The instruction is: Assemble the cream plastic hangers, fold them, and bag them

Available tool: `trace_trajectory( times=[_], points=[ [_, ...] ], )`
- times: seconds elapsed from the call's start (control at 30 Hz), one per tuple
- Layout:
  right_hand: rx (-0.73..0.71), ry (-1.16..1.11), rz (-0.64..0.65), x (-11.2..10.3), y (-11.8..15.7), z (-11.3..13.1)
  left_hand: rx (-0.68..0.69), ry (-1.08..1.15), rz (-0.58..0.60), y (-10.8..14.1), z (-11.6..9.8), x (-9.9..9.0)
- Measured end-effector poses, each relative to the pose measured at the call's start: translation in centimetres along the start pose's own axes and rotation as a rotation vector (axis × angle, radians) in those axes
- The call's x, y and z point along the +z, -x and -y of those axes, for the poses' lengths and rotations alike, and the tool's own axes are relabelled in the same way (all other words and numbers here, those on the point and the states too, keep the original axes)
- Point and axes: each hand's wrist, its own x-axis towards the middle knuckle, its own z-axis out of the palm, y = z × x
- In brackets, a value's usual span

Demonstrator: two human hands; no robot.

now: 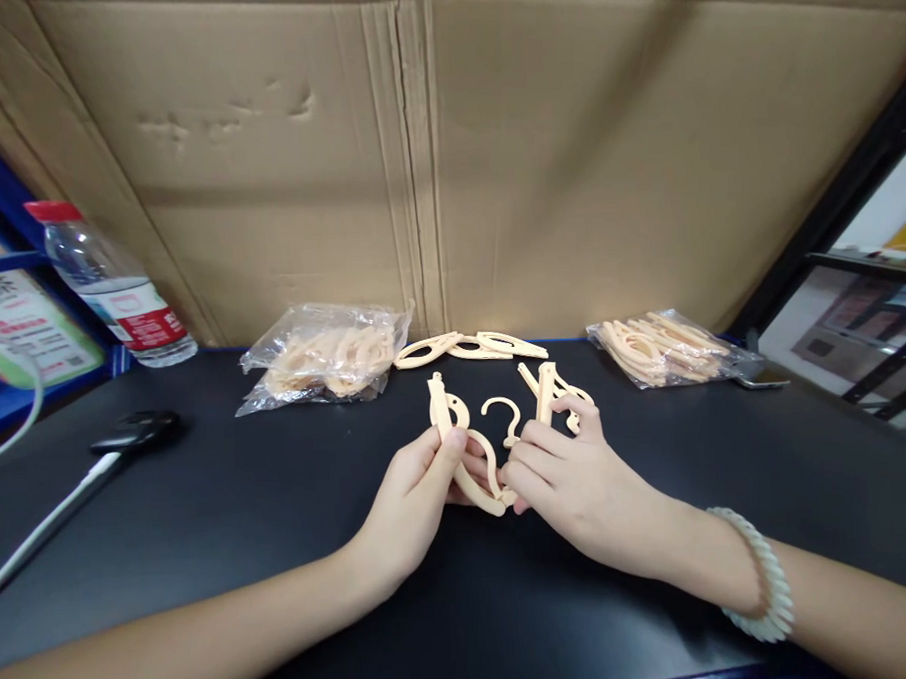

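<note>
My left hand (pixel 421 486) is closed around a cream plastic folding-hanger arm (pixel 470 479), pinching it between thumb and fingers. The arm curves down to the fingertips of my right hand (pixel 571 484), which touch or nearly touch its lower end. A second hanger arm (pixel 545 390) stands up out of my right hand, its lower part hidden by the fingers. Between the hands a loose cream hanger hook (pixel 505 417) lies on the black table. Just behind my right hand are more cream hanger pieces (pixel 573 389), partly covered by it.
Three or so cream hanger parts (pixel 472 349) lie along the cardboard wall (pixel 565 154). Clear bags of hanger pieces sit at left (pixel 326 355) and right (pixel 659 345). A water bottle (pixel 121 289) and a black plug on a white cable (pixel 136 430) are at left.
</note>
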Motion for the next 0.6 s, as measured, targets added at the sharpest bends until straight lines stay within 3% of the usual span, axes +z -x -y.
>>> trace_trajectory(
  times=[0.17,0.23,0.33,0.47,0.6],
  points=[
    [-0.023,0.001,-0.178,-1.1,0.1,-0.7,-0.041,0.122,-0.107,-0.3,0.2,-0.1],
    [0.055,-0.010,-0.278,-1.6,0.3,-1.8,-0.025,0.120,-0.140,-0.4,0.3,-0.1],
    [0.227,-0.062,-0.356,-1.8,0.4,-4.2,-0.011,0.088,-0.090,-0.4,0.3,-0.2],
    [0.271,-0.192,-0.208,-0.6,0.5,-6.5,-0.023,0.090,-0.104,-0.4,0.3,-0.2],
    [0.202,-0.351,-0.050,1.7,0.8,-6.4,-0.033,0.072,-0.114,-0.4,0.1,-0.2]
  ],
)
